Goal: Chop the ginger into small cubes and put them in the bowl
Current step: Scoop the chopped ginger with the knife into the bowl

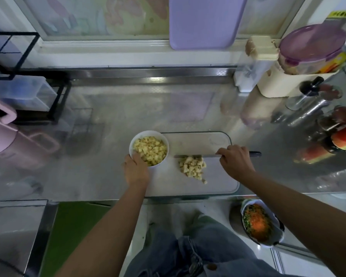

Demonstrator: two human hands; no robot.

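A white bowl (164,140) full of pale yellow ginger cubes (151,149) stands on the left end of the white cutting board (218,180). My left hand (136,170) grips the bowl's near rim, thumb over the edge. A small pile of cut ginger (192,166) lies in the middle of the board. My right hand (235,160) holds a knife (194,156) by its dark handle, and the blade lies flat along the far side of the pile, pointing left.
The board sits on a steel counter (108,176). A pink appliance (0,138) and a black rack (54,104) are at the left. Containers, bottles and jars (344,136) crowd the right. A bin of vegetable scraps (258,221) sits below the counter edge.
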